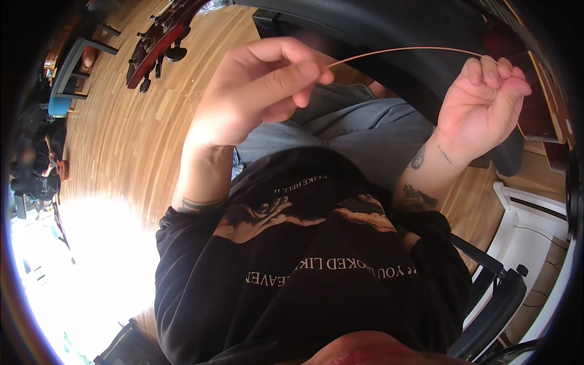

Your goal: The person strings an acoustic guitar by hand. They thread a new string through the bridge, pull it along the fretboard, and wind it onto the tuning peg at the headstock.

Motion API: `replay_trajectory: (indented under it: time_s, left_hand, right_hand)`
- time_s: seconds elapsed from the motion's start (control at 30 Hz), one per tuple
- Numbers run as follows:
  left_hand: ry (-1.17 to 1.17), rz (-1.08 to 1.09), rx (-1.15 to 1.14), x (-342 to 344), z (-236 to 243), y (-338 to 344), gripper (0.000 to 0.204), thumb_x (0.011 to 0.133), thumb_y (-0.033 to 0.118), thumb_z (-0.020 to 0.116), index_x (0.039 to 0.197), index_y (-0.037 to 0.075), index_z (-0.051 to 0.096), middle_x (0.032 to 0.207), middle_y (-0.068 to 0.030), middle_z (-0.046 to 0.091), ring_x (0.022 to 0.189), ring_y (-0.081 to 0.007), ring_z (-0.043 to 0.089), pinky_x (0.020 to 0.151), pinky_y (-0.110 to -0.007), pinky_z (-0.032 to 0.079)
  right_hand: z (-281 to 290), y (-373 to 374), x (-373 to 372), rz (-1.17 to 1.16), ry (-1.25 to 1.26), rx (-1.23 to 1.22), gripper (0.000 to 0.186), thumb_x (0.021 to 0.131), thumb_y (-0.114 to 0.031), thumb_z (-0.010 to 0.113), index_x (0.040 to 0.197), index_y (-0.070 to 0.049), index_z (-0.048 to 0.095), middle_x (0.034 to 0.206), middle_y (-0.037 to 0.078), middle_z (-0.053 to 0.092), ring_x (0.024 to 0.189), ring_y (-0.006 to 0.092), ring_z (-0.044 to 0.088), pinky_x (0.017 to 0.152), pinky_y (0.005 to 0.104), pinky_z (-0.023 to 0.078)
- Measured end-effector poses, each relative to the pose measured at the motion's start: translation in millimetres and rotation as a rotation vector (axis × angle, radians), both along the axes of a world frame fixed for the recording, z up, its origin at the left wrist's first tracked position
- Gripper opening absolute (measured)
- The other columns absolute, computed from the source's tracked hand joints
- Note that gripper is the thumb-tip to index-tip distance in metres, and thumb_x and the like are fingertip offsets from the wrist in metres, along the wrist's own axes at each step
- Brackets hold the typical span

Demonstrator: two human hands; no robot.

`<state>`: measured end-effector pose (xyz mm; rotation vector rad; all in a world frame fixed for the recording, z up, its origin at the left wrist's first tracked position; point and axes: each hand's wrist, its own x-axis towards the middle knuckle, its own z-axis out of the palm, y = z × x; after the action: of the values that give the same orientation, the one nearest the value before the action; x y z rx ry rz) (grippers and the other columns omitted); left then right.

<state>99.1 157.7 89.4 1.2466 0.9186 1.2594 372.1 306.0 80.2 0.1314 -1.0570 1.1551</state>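
A thin bronze-coloured guitar string (401,50) arcs between my two raised hands. My left hand (255,91) pinches one end of it between thumb and forefinger at the upper middle. My right hand (483,103) is curled around the other part of the string at the upper right, palm toward me. Below the hands lie my lap in grey trousers (359,131) and my black printed sweatshirt (304,255). A large dark curved body (389,30), seemingly a guitar or its case, sits beyond my hands.
A reddish guitar headstock with tuning pegs (155,42) lies over the wooden floor (121,134) at the upper left. A black office chair's armrest (493,286) is at my right, white furniture (529,231) beside it. Bright sunlight washes out the lower left.
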Motion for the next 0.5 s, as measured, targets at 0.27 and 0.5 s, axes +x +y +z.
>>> replay_trajectory:
  time_s: [0.27, 0.5]
  left_hand:
    - [0.384, 0.122, 0.323, 28.2, 18.5, -0.6, 0.055, 0.110, 0.042, 0.053, 0.133, -0.007, 0.064, 0.126, -0.0175, 0.070, 0.121, -0.0258, 0.067, 0.105, -0.038, 0.049]
    - [0.374, -0.005, 0.214, 45.0, 58.2, 29.9, 0.051, 0.110, 0.036, 0.052, 0.131, -0.008, 0.067, 0.110, -0.0166, 0.073, 0.108, -0.0222, 0.069, 0.096, -0.035, 0.052]
  right_hand:
    - [0.7, -41.4, -43.0, 0.026, -0.472, 0.095, 0.007, 0.098, 0.003, 0.071, 0.104, 0.006, 0.072, 0.097, 0.013, 0.074, 0.069, 0.0128, 0.068, 0.061, 0.0241, 0.054]
    - [8.5, -79.6, -63.3, 0.181, -0.915, 0.281, 0.005, 0.088, -0.005, 0.080, 0.090, -0.006, 0.076, 0.089, 0.006, 0.076, 0.082, 0.0253, 0.073, 0.075, 0.0372, 0.057]
